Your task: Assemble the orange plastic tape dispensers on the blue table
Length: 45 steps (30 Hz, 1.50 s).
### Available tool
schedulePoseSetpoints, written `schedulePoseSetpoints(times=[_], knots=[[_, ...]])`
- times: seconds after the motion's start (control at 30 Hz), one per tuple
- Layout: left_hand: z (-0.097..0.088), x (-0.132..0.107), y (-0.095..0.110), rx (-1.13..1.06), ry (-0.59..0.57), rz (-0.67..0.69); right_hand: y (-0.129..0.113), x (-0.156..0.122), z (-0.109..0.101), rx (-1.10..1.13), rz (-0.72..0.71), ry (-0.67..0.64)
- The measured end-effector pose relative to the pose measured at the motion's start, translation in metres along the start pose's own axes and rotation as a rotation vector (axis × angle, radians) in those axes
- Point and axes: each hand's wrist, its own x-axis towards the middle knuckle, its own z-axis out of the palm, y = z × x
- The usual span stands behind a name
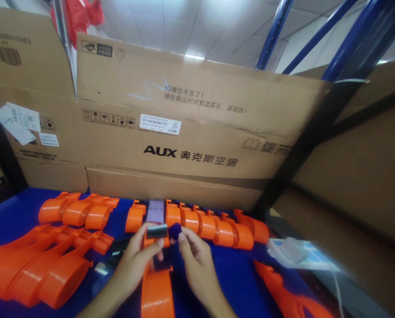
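Note:
My left hand [140, 251] is closed on an orange plastic tape dispenser [157, 293], gripping its far end, where a shiny dark plate [157, 231] lies across the top. The wide round part of the dispenser points back toward me between my forearms. Pinched between the thumb and fingers of my right hand [194, 254] is a small dark blue piece [175, 231], just right of the plate. Whether the piece touches the dispenser, I cannot tell. Just beyond my hands a phone [156, 212] with a lit screen stands among more orange dispensers [206, 226].
Several orange dispensers [65, 282] lie at the left, with smaller orange parts [76, 214] behind them. A clear plastic box [293, 251] and another orange part [290, 293] are at the right. A large cardboard panel [184, 176] closes off the back of the blue surface [237, 265].

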Motion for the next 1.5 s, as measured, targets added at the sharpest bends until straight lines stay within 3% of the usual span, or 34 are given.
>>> schedulePoseSetpoints(times=[0.17,0.33,0.53,0.73,1.03,1.5], knots=[[-0.001,0.0,-0.004,0.014,-0.003,-0.008,0.002,-0.002,-0.001,-0.022,-0.004,0.02],[-0.003,0.0,-0.008,-0.006,0.004,-0.038,0.001,-0.007,0.001,-0.18,-0.107,-0.036],[-0.007,-0.002,0.002,0.014,-0.008,-0.035,-0.002,-0.012,-0.002,-0.375,-0.273,0.037],[-0.01,-0.005,0.013,0.065,-0.069,-0.032,-0.007,-0.013,-0.004,-0.439,-0.383,-0.037],[-0.009,-0.007,0.014,0.058,-0.098,-0.055,-0.007,-0.005,-0.012,-0.431,-0.427,-0.17],[-0.011,-0.007,-0.007,0.024,-0.084,-0.142,-0.015,-0.007,-0.013,-0.423,-0.397,-0.202]])
